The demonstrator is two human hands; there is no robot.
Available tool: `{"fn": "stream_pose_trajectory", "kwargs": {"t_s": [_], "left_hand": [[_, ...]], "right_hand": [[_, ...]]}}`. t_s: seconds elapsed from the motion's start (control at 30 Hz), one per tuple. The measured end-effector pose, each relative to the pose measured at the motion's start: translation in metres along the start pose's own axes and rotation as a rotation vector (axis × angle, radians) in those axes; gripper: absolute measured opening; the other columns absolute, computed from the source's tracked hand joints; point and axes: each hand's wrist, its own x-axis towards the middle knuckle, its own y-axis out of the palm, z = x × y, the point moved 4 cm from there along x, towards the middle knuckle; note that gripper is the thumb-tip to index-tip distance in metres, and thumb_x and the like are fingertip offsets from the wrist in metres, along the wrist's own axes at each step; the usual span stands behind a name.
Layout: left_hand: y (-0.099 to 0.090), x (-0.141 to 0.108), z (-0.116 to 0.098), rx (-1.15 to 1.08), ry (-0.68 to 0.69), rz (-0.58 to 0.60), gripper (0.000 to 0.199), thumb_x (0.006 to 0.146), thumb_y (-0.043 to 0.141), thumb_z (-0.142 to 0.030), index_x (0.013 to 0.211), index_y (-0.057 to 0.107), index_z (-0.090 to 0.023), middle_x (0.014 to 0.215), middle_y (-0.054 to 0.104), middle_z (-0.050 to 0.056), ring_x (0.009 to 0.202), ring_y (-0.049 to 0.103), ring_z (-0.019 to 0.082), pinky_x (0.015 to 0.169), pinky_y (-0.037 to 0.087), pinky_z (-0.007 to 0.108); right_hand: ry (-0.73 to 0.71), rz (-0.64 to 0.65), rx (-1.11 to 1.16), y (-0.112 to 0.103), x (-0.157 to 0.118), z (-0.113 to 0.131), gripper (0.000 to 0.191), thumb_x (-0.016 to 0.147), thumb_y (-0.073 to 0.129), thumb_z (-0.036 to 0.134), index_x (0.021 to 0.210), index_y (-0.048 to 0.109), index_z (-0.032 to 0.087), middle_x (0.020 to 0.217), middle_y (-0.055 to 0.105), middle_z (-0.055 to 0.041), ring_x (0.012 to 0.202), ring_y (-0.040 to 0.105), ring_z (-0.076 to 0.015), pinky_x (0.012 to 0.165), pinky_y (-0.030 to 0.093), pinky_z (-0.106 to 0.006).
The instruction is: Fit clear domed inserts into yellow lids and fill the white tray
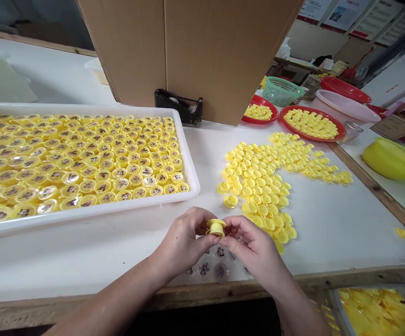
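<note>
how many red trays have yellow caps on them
2: a small round red plastic tray beside the cardboard box, a larger one right of it; others may be hidden.

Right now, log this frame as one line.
left hand: holds yellow plastic cap | right hand: holds same cap | beside: white tray of caps

A plastic tray (190, 161) sits left of loose caps (254, 182), a cardboard box (202, 56) behind both.
</note>
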Motion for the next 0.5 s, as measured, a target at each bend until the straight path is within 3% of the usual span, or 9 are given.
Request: {"fn": "stream_pose_trajectory", "kwargs": {"t_s": [0.27, 0.5], "left_hand": [[-0.003, -0.003, -0.008, 0.079, -0.021, 0.009, 0.011, 0.076, 0.064, -0.024, 0.085, 0.064, -0.018, 0.074, 0.066, 0.000, 0.067, 0.058, 0.013, 0.062, 0.043, 0.022], [0.001, 0.000, -0.003, 0.003, -0.105, 0.002, 0.017, 0.074, 0.065, -0.031, 0.078, 0.064, -0.014, 0.065, 0.057, -0.001, 0.061, 0.048, 0.011, 0.055, 0.036, 0.021]], "right_hand": [[-0.054, -0.069, 0.069, 0.009, 0.000, -0.006, 0.014, 0.081, 0.063, 0.031, 0.086, 0.059, 0.019, 0.075, 0.062, -0.0002, 0.066, 0.058, -0.0132, 0.062, 0.050, -0.025], [0.046, -0.033, 0.163, 0.010, 0.004, -0.020, 0.019, 0.078, 0.064, 0.036, 0.084, 0.061, 0.019, 0.072, 0.064, -0.0011, 0.064, 0.062, -0.0164, 0.058, 0.053, -0.026]]}}
